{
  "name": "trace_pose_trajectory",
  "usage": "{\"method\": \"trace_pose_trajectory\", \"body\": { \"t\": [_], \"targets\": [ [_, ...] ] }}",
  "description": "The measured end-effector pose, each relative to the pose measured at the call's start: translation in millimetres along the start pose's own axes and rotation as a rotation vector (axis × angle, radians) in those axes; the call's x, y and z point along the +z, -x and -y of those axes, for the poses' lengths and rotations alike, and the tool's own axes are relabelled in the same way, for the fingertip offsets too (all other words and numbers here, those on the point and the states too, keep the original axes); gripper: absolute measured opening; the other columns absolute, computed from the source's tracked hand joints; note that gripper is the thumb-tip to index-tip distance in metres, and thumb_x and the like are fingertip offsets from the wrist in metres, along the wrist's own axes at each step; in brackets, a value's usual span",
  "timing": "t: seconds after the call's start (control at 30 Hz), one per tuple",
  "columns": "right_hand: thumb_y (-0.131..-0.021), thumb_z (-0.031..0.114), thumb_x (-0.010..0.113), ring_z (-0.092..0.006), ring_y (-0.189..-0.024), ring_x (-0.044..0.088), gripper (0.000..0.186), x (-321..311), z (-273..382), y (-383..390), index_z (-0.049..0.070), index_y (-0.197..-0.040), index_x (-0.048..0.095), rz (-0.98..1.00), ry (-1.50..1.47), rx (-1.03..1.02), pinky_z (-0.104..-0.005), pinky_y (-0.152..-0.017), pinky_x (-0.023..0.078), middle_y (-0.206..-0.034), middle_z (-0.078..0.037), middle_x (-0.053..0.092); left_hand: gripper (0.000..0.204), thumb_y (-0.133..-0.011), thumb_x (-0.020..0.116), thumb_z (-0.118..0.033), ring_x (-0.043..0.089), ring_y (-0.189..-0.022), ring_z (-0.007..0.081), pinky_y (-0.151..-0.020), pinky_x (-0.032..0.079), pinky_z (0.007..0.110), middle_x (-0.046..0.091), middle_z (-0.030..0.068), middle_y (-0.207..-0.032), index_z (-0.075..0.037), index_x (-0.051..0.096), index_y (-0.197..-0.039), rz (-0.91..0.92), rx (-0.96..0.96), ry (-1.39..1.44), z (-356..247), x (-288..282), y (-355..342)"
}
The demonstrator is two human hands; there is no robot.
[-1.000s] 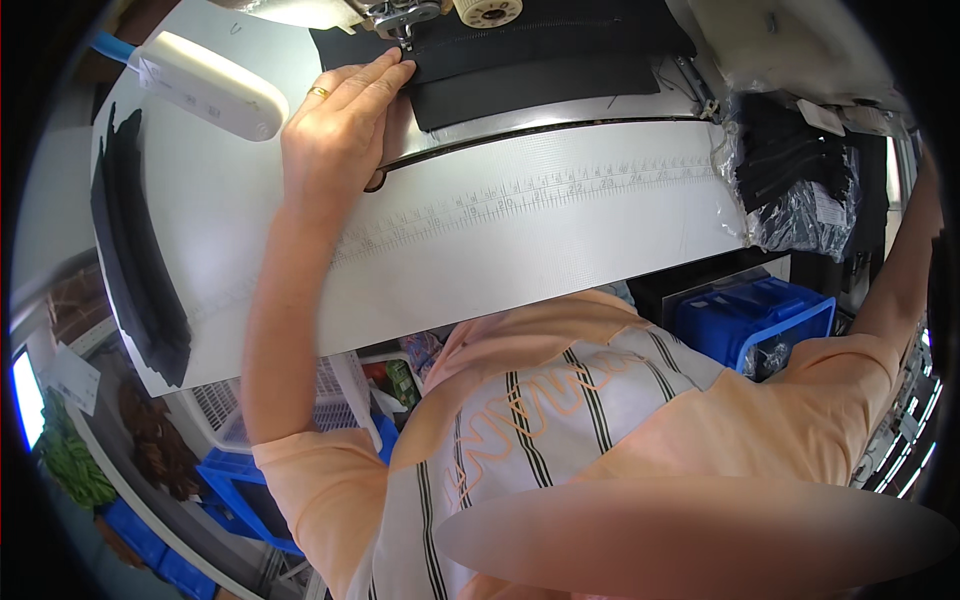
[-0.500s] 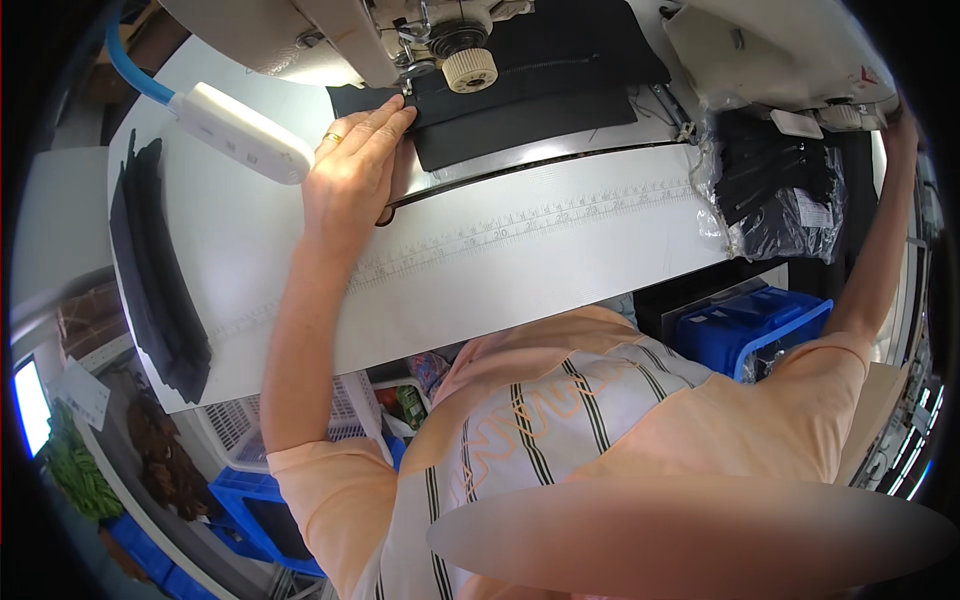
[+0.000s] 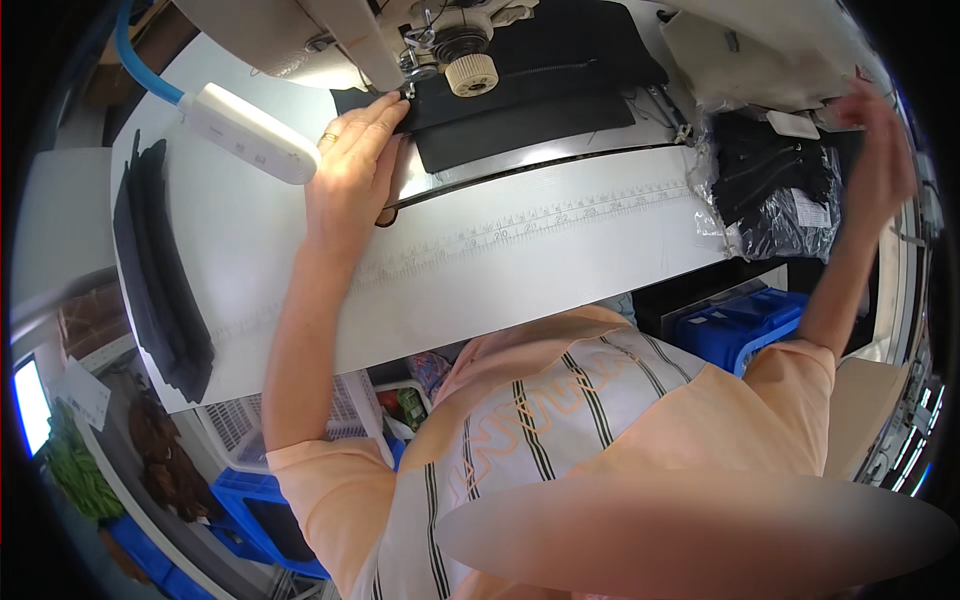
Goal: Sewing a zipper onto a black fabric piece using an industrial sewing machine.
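My left hand (image 3: 352,150) lies flat, fingers stretched out, on the left edge of a black fabric piece (image 3: 520,140) beside the needle area of the sewing machine (image 3: 440,50). A zipper (image 3: 545,68) runs across the black fabric. From under this hand's palm side pokes a small dark loop (image 3: 386,217); the rest of it is hidden. My right hand (image 3: 882,150) is raised in the air at the far right, near the machine's right end (image 3: 750,60). Its fingers are somewhat blurred but look extended and apart, with nothing visible in them.
Black strips (image 3: 160,270) are stacked at the table's left. An open plastic bag (image 3: 790,215) of black zippers lies right. A white device (image 3: 250,135) on a blue cable overhangs the left side. Below the table are a white basket (image 3: 235,425) and a blue bin (image 3: 740,325).
My right hand has come away from the machine's right end and moved down and toward me. My left hand and the black fabric have hardly moved.
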State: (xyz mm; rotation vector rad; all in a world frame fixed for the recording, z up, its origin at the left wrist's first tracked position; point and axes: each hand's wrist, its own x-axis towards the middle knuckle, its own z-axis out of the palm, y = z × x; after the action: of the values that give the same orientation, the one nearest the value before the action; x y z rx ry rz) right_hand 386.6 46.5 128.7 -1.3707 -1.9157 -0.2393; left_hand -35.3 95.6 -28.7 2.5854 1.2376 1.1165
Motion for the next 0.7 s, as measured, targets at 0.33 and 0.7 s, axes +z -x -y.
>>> {"method": "trace_pose_trajectory", "body": {
  "t": [0.33, 0.7],
  "targets": [
    [-0.077, 0.038, 0.073, -0.0271, -0.109, 0.053, 0.056, 113.0, 97.0, 87.6, 0.008, -0.123, 0.06, 0.57, -0.073, -0.371, -0.039, -0.087, 0.045, -0.135, -0.007, 0.053, 0.033, -0.084, 0.057, 0.0, 0.062, -0.113, 0.0217, -0.104, 0.039, 0.046, 0.067, 0.0056, -0.121, -0.008, 0.068, -0.114, 0.355, 0.051, -0.213, -61.5, -57.8, 50.0],
    [-0.077, 0.026, 0.075, -0.0254, -0.106, 0.055, 0.036, 115.3, 98.5, 114.5, 0.007, -0.107, 0.067, 0.448, -0.199, -0.295, -0.038, -0.083, 0.045, -0.125, -0.005, 0.06, 0.032, -0.082, 0.069, -0.012, 0.057, -0.115, 0.0192, -0.104, 0.035, 0.049, 0.062, 0.0024, -0.124, -0.006, 0.066, -0.114, 0.302, -0.009, -0.262, -103.1, -36.1, 53.5]
  ]
}}
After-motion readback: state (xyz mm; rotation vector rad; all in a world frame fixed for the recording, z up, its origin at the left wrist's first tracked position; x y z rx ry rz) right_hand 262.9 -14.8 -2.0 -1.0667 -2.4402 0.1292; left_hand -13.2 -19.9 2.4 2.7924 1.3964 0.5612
